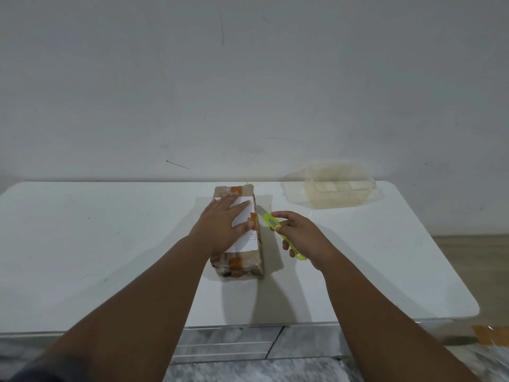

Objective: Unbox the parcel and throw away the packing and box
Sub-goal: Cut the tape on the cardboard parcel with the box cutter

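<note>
Two hands at work: left hand (224,220) spread flat on top of the parcel (239,235), fingers apart, pinning it; right hand (298,234) has its grip clamped on a yellow-green box cutter (278,230), blade tip just beside the parcel's right edge. Step in hand, by my judgement: slitting the tape. Best done with a shallow blade, stroke run along the seam toward 6 o'clock, left fingers kept clear of the cut line. Parcel sits mid-table (96,244), long axis 12 to 6; brown cardboard, glossy clear wrap, orange-brown tape patches, white label on top, all sealed. Clear plastic container (337,193) lies at 2 o'clock, well apart.
</note>
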